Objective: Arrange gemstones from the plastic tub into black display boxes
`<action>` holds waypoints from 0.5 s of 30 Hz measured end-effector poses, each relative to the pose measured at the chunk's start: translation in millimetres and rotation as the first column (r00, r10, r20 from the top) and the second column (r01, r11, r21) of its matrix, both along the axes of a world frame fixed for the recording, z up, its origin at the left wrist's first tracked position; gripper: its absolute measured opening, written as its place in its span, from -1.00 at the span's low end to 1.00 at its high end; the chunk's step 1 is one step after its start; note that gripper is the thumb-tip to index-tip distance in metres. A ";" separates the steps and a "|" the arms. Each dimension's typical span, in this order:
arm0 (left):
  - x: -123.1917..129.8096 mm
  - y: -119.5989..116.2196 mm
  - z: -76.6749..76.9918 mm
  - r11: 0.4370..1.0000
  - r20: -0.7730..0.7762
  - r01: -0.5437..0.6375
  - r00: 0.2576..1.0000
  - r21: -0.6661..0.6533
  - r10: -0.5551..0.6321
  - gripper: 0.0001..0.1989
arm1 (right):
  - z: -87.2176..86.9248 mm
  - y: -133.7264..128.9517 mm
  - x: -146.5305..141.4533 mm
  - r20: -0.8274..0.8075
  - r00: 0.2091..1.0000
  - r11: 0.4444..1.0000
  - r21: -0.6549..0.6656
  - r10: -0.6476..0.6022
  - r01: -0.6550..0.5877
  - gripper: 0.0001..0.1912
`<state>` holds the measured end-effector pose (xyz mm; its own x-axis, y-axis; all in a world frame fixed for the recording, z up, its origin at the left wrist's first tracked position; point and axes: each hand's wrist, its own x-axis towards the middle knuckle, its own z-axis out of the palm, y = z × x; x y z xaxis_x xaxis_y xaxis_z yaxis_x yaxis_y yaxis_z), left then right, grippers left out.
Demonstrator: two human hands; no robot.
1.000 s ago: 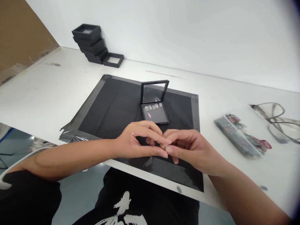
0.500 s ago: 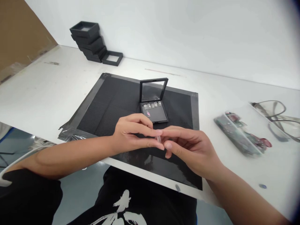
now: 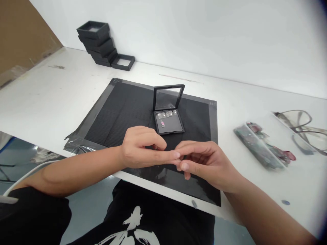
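My left hand [image 3: 144, 147] and my right hand [image 3: 204, 163] meet at their fingertips over the near part of the black mat [image 3: 122, 102]. The left thumb and index finger are pressed together in a pinch. My right thumb and fingers close around those same tips, so anything between them is hidden. Just beyond the hands stands a small black display case [image 3: 168, 126], its windowed lid [image 3: 167, 98] tilted up. Inside it, along the back, is a row of small pale press-on nails [image 3: 167, 114] with white designs. A pink one [image 3: 162, 123] lies below the row at left.
Stacked black frame boxes [image 3: 95, 44] stand by the back wall, beside a single black frame [image 3: 123, 62]. At right are a clear tray [image 3: 265, 146] of small packets and a pair of glasses [image 3: 298, 122]. A small dark oval piece [image 3: 285, 202] lies near the right forearm.
The left thumb and index finger have closed together, and the clear sliver seen between them earlier is hidden now. The left fingertips have shifted slightly right and down, against the right hand's fingers.
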<state>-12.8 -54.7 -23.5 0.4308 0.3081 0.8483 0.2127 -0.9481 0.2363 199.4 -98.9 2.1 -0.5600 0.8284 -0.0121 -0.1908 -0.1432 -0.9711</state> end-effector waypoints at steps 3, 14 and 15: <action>-0.1 1.0 1.5 0.999 -0.011 -0.029 1.000 0.029 0.029 -0.89 | 2.8 0.1 2.4 0.072 0.997 0.995 0.100 -0.023 0.016 -0.80; -8.8 11.4 7.4 0.960 0.234 0.155 0.967 -0.234 -0.100 -0.70 | -4.6 37.5 0.3 0.534 0.559 0.682 0.727 -0.634 0.081 -0.75; -8.8 11.0 6.8 0.953 0.180 0.159 0.977 -0.258 -0.114 -0.66 | -8.0 43.2 -2.4 0.609 0.509 0.702 0.713 -0.609 -0.012 -0.74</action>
<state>-21.6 -43.7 -16.7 0.3493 0.4825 0.8032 0.0233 -0.8615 0.5073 197.0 -55.7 -6.0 -0.2846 0.9267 0.2453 0.7408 0.3750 -0.5573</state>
